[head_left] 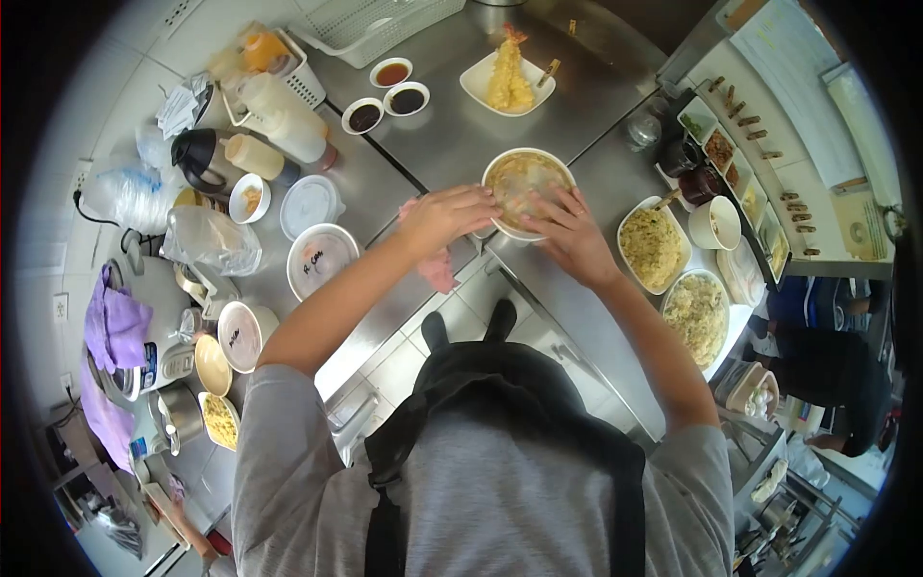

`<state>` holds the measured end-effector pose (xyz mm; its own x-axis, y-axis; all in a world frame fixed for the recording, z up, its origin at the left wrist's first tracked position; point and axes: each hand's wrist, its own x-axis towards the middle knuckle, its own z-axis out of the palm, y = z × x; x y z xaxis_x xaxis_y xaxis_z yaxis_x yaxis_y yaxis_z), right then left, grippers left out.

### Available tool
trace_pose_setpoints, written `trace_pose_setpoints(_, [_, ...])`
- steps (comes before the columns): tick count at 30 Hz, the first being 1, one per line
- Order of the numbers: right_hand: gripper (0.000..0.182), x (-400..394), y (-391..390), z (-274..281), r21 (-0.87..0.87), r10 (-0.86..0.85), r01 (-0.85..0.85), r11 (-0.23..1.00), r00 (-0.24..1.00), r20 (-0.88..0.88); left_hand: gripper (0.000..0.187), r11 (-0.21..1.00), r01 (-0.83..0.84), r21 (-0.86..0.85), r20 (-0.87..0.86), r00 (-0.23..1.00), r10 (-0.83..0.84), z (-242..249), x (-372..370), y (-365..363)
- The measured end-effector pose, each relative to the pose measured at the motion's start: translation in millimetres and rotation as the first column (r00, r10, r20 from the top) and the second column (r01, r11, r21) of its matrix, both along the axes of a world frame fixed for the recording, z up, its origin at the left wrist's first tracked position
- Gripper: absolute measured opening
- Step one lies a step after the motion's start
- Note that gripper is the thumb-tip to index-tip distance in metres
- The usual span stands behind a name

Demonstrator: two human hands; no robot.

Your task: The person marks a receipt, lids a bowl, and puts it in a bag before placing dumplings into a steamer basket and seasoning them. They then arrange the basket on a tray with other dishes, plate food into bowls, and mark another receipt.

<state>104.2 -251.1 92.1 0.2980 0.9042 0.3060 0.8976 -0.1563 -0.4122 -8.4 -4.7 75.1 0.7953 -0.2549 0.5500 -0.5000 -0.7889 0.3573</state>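
A round white bowl (500, 163) with brownish food or liquid sits on the steel counter, its top hazy as if under a clear cover or steam. My left hand (452, 219) rests at the bowl's left rim, fingers together and stretched toward it. Over the right side of the rim lies my right hand (575, 236), fingers spread. A pink cloth (437, 269) lies under my left wrist. Beyond the bowl stands a white dish (476, 82) with battered tempura (510, 82).
Small sauce cups (406, 99), lidded tubs (322, 262) and squeeze bottles (255, 159) stand left. Rice dishes (654, 248) and a condiment rack (721, 149) are right. Another person in dark clothes (827, 370) is at far right; someone's hand (183, 519) shows lower left.
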Motion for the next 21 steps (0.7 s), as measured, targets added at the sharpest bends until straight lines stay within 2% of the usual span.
trace_pose_setpoints(8, [0.050, -3, 5, -7, 0.121, -0.065, 0.068, 0.990, 0.998, -0.028, 0.021, 0.996, -0.084, -0.033, 0.103, 0.991, 0.087, -4, -1, -24])
trace_pose_setpoints(11, [0.047, -7, 6, -11, 0.157, -0.073, 0.079, 0.984, 0.996, -0.047, 0.023, 0.989, -0.119, -0.083, 0.082, 0.989, 0.126, -5, -2, -27])
trace_pose_setpoints(14, [0.042, -9, 7, -16, 0.196, -0.077, 0.080, 0.977, 0.997, -0.021, 0.022, 0.991, -0.127, -0.047, 0.133, 0.982, 0.132, -4, -2, -29])
trace_pose_setpoints(21, [0.033, -14, 9, -21, 0.275, -0.103, 0.103, 0.956, 0.995, -0.013, 0.023, 0.983, -0.154, -0.098, 0.112, 0.980, 0.165, -10, -6, -34])
